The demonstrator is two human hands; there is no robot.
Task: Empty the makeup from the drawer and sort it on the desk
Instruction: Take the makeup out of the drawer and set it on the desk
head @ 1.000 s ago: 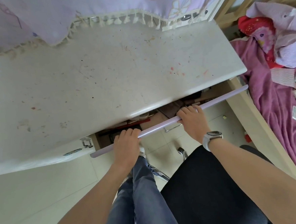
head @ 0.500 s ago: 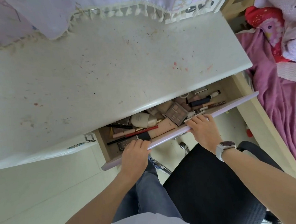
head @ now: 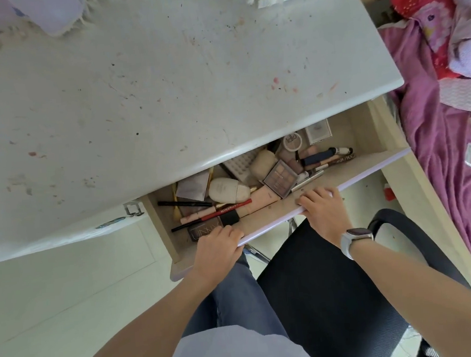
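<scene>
I take the desk [head: 166, 85] as my landmark; its white, stained top is where the sorting will go, and it bears no makeup yet. Below its front edge the drawer [head: 364, 130] stands pulled out, its pale lilac front panel [head: 367, 170] nearest me, and the makeup lies inside in a loose heap under and just forward of the desk edge. My left hand [head: 215, 252] grips the panel toward the desk's left side, fingers curled together over the top rim and into the drawer; my right hand [head: 323, 210] grips it further toward the desk's right, fingers likewise curled side by side over the rim, a watch [head: 355, 239] on that wrist. Both thumbs are hidden, so I cannot tell how they lie. I judge the step in hand to be opening the drawer for access. To do it well, I would pull evenly with both hands so the drawer does not rack on its runners, and stop before it leaves them. Within the heap, below the desk edge, I note a cream bottle [head: 226, 190], an eyeshadow palette [head: 280, 180], a round compact [head: 293, 141] and a red pencil [head: 225, 209]. Items lie across one another, so I would lift the top pieces first.
</scene>
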